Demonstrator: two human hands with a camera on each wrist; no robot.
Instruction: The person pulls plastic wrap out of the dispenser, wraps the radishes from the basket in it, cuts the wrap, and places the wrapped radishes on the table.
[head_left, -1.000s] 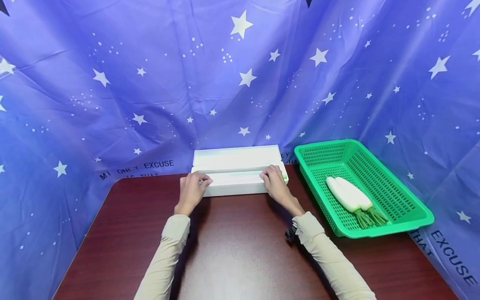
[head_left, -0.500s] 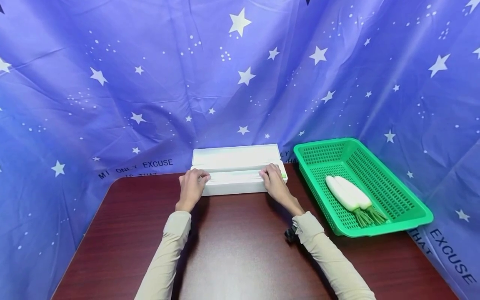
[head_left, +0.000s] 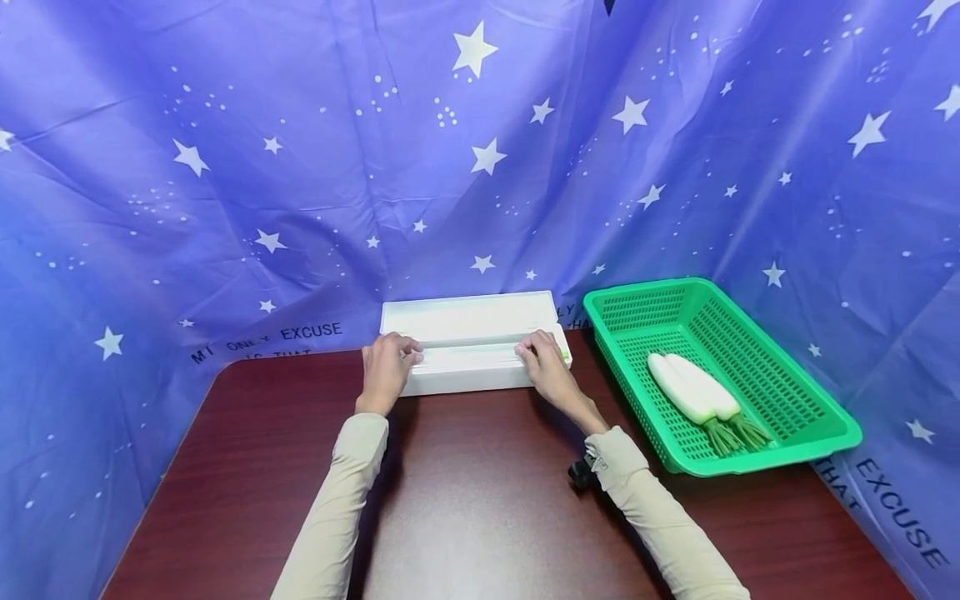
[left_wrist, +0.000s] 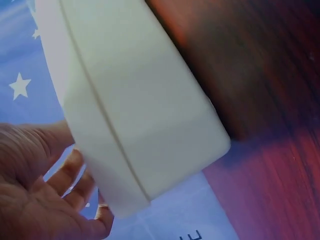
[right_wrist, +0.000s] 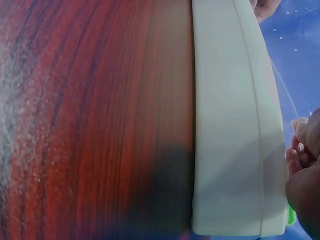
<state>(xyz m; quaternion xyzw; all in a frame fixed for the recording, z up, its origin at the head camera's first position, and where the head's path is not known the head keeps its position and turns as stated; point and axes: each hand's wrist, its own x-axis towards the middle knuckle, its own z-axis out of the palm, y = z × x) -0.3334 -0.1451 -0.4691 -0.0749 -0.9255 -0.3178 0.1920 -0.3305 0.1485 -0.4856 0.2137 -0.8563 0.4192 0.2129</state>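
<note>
A long white cling film dispenser box (head_left: 465,381) lies at the table's back edge, its lid (head_left: 465,317) tipped up behind it. Clear cling film (head_left: 468,353) stretches along its top between both hands. At the box's left end, my left hand (head_left: 384,371) pinches the film between thumb and fingers. Near the right end, my right hand (head_left: 553,375) pinches it too, beside a small green piece (right_wrist: 292,215). In the left wrist view the box's front (left_wrist: 145,100) hides the left fingertips. The film's thin edge (right_wrist: 286,92) shows in the right wrist view.
A green plastic basket (head_left: 783,360) stands at the table's right side, holding two white radishes (head_left: 678,392) with trimmed green stems. Behind the dark red table (head_left: 465,500) hangs a blue-purple curtain (head_left: 300,167) with white stars.
Both hands stay at the two ends of the box. My left hand's fingers have shifted slightly at the film's edge. The head view has drifted a little.
</note>
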